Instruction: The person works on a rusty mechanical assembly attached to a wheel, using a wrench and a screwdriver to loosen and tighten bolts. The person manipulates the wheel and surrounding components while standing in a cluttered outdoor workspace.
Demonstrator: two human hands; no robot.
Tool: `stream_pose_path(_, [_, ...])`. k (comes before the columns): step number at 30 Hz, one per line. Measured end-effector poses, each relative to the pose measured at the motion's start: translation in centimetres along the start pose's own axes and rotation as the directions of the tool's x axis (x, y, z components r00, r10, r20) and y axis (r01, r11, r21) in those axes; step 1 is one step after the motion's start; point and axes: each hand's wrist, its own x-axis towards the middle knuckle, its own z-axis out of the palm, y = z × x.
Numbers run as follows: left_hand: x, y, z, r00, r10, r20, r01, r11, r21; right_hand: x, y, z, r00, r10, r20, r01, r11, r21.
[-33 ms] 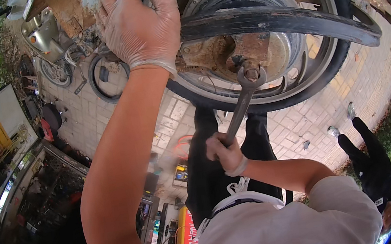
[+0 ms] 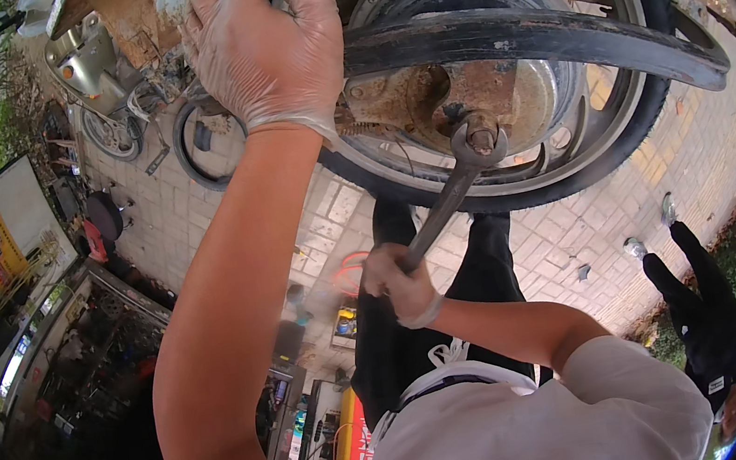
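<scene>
My right hand (image 2: 401, 285), in a thin translucent glove, is wrapped round the handle of a dark open-end wrench (image 2: 446, 207). The wrench jaws sit on a rusty axle nut (image 2: 483, 140) at the hub of a wheel (image 2: 577, 144) with cast spokes and a black tyre. A scuffed black mudguard (image 2: 491, 36) crosses in front of the wheel. My left hand (image 2: 269, 51), gloved too, rests at the upper edge next to the mudguard's left end. Its fingers bend round something I cannot make out, their tips partly out of view.
A loose tyre (image 2: 196, 155) and worn metal parts lie on the paving at left. Below them stands an open cabinet (image 2: 92, 344) full of dark clutter. A yellow-and-red box (image 2: 352, 435) is beside my legs. Another person (image 2: 708, 304) stands at right near the hedge.
My right hand has swung the wrench handle to the left and slightly up, with the jaws still on the nut. My left hand stays in place.
</scene>
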Motion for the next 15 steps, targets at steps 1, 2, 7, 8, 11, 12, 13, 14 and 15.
stream_pose_path(1, [-0.1, -0.2, -0.1, 1.000, -0.017, 0.008, 0.017, 1.000, -0.008, 1.4, 2.2, 1.6, 0.999, 0.042, 0.033, -0.046, 0.993, 0.110])
stream_pose_path(2, [0.0, -0.1, -0.2, 0.999, -0.030, 0.012, 0.030, 0.999, -0.028, 2.8, 3.6, 2.4, 1.000, -0.008, -0.003, 0.008, 0.988, 0.154])
stream_pose_path(7, [0.6, 1.0, -0.6, 0.998, -0.044, 0.037, 0.044, 0.999, 0.014, 5.3, 1.8, 0.2, 0.976, -0.213, -0.034, 0.209, 0.973, -0.096])
stream_pose_path(8, [1.0, 1.3, -0.6, 0.998, -0.058, 0.025, 0.057, 0.998, 0.026, 5.4, 0.5, -0.1, 0.974, -0.226, -0.012, 0.222, 0.966, -0.132])
stream_pose_path(11, [0.8, 1.3, -0.9, 0.996, -0.083, 0.039, 0.081, 0.995, 0.059, 3.7, -2.3, -1.3, 0.970, -0.239, 0.033, 0.236, 0.968, 0.087])
stream_pose_path(12, [0.7, 1.2, -0.9, 0.995, -0.089, 0.036, 0.087, 0.995, 0.047, 2.6, -2.7, -1.6, 0.980, -0.190, 0.055, 0.182, 0.975, 0.124])
stream_pose_path(13, [0.7, 1.0, -0.7, 0.991, -0.125, 0.048, 0.123, 0.991, 0.048, 1.6, -3.0, -2.0, 0.982, -0.185, 0.036, 0.185, 0.983, -0.003])
stream_pose_path(14, [0.6, 0.8, -0.6, 0.993, -0.111, 0.040, 0.109, 0.992, 0.061, 0.4, -3.3, -2.7, 0.987, -0.161, 0.014, 0.161, 0.981, -0.111])
stream_pose_path(15, [0.6, 0.6, -0.6, 0.991, -0.127, 0.041, 0.124, 0.990, 0.062, -0.9, -3.6, -3.3, 0.994, -0.101, -0.036, 0.090, 0.972, -0.218])
